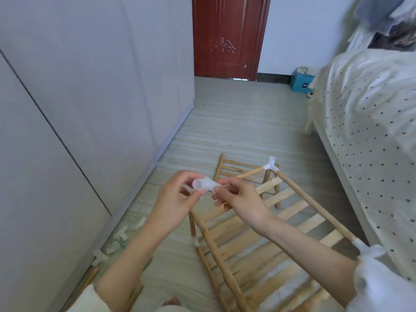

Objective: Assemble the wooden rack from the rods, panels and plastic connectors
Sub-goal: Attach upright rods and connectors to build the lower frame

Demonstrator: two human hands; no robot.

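Left hand (177, 197) and right hand (239, 195) both pinch one white connector (205, 183) above the rack (265, 233); spare connectors (117, 242) lie on the floor (236, 124).

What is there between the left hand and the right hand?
In the head view, a translucent plastic connector spans the gap: the left hand and the right hand each pinch one end of it, above the rack.

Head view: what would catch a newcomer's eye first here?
Both hands at centre: the left hand and right hand pinch a translucent plastic connector between them. Below and to the right, the half-built wooden rack lies on the floor beside the bed.
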